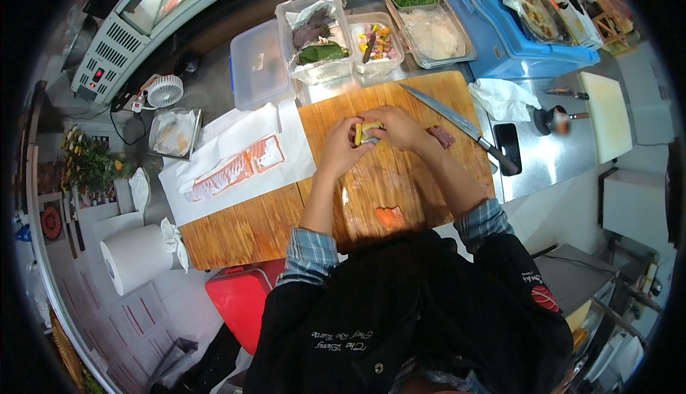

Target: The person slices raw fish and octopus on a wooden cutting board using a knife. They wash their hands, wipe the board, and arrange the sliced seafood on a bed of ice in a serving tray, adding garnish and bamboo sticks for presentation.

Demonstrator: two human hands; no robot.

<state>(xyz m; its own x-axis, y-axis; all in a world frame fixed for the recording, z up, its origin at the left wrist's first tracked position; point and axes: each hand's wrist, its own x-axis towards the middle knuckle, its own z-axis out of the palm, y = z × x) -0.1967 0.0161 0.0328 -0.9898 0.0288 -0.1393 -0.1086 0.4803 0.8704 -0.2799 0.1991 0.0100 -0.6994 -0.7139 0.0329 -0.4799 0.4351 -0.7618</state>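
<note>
My left hand (341,150) and my right hand (395,126) meet over the wooden cutting board (370,179). Between their fingers is a small food piece (367,131) with yellow strips and a pale, silvery part; what exactly it is, I cannot tell. Some orange salmon slices (389,216) lie on the board near my body. To the right of my right hand is a dark red piece of fish or meat (441,136), partly behind my forearm. A long knife (445,112) rests diagonally at the board's right side, its dark handle past the edge.
Salmon fillet pieces (236,175) lie on white paper (297,153) at the left. Behind the board stand a tub of dark leaves (321,40), a tub of flowers (377,43) and a steel tray (431,32). A phone (507,148) lies right, a paper roll (136,260) left.
</note>
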